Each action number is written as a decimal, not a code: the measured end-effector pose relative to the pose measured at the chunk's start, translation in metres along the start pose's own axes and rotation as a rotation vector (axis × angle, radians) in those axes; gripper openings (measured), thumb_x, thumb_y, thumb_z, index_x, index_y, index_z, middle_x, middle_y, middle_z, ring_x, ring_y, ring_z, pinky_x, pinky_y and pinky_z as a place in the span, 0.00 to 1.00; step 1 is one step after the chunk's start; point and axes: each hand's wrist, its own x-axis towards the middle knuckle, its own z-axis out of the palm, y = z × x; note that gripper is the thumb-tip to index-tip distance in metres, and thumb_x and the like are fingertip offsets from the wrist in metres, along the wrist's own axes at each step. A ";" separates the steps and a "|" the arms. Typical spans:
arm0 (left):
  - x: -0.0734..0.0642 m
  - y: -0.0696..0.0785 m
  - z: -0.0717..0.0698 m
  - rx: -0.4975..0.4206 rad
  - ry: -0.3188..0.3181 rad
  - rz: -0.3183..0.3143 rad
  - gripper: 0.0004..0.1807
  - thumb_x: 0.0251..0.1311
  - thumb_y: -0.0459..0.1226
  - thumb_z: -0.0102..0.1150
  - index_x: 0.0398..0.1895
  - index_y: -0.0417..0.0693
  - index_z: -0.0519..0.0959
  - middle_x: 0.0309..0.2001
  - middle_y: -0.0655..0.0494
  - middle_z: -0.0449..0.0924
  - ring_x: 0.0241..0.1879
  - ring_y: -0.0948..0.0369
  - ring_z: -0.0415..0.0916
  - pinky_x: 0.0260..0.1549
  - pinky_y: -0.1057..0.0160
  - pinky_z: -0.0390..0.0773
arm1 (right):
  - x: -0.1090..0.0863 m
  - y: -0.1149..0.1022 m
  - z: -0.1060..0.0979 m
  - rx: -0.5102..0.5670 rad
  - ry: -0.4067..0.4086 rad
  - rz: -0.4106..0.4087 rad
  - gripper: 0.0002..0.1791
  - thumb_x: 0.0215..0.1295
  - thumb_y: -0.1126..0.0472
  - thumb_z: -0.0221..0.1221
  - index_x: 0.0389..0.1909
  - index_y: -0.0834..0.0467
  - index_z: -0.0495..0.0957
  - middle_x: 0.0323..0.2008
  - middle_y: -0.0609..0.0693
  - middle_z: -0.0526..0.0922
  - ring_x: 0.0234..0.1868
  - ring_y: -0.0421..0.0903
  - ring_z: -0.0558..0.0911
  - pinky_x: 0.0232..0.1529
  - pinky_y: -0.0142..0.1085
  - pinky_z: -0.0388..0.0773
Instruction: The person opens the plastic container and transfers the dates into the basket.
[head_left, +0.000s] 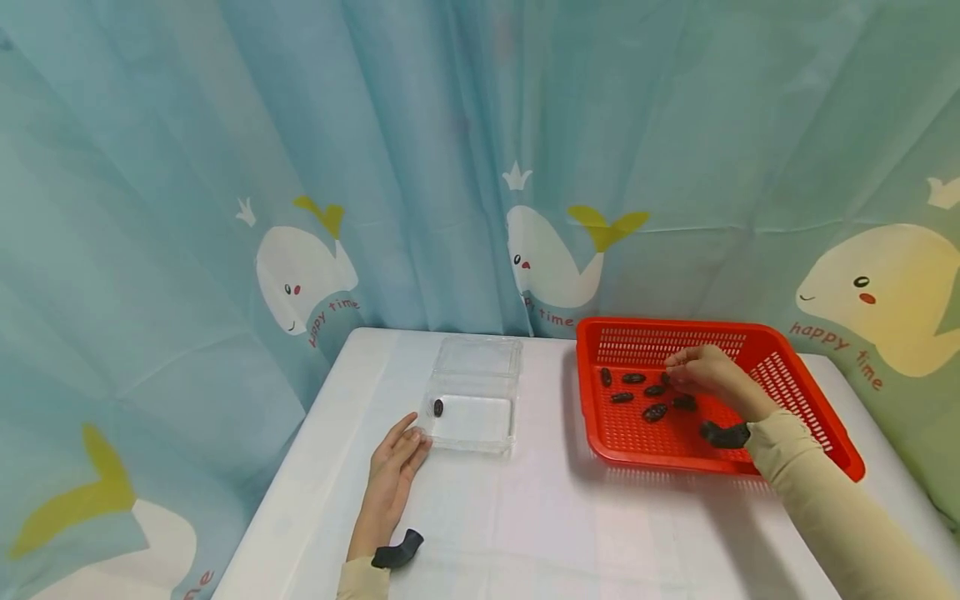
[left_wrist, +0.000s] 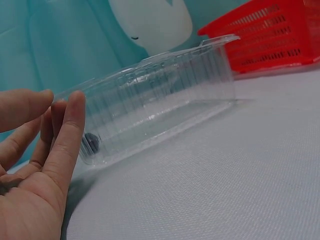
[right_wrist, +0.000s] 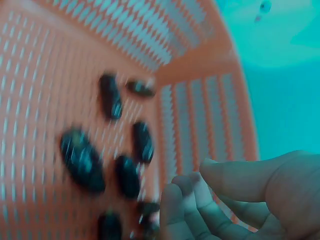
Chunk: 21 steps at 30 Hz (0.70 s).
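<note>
A clear plastic box point(head_left: 471, 419) lies with its lid point(head_left: 477, 357) folded back on the table; one dark, oval date point(head_left: 438, 407) sits at its left end. My left hand point(head_left: 395, 462) touches the near left corner of the box with nearly straight fingers, and the date point(left_wrist: 91, 143) shows through the wall beside them. Over the red basket point(head_left: 757, 454), my right hand point(head_left: 712, 377) reaches down among several dates point(head_left: 655, 412). In the right wrist view its thumb point(right_wrist: 240, 179) and fingers stand slightly apart, with no date visible between them. A date beneath the fingertips is partly hidden.
The basket's slotted walls rise around the dates at the right of the white table point(head_left: 540, 517). A blue curtain point(head_left: 420, 167) printed with whales hangs close behind the table. Bare tabletop separates the box from the basket.
</note>
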 end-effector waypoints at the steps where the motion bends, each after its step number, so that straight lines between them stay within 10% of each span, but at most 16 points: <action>1: 0.000 0.000 0.000 0.000 0.000 0.000 0.32 0.79 0.34 0.53 0.80 0.37 0.57 0.49 0.60 0.76 0.51 0.68 0.80 0.64 0.70 0.81 | 0.000 -0.005 0.003 -0.006 -0.002 -0.005 0.18 0.77 0.68 0.54 0.60 0.77 0.72 0.38 0.45 0.84 0.38 0.36 0.84 0.44 0.35 0.89; 21: 0.001 -0.001 0.001 -0.031 0.036 -0.044 0.30 0.78 0.33 0.53 0.79 0.40 0.60 0.49 0.61 0.75 0.51 0.68 0.79 0.65 0.69 0.80 | -0.017 -0.073 0.082 -0.038 0.017 -0.193 0.19 0.76 0.59 0.61 0.60 0.65 0.77 0.55 0.61 0.84 0.41 0.43 0.84 0.47 0.36 0.86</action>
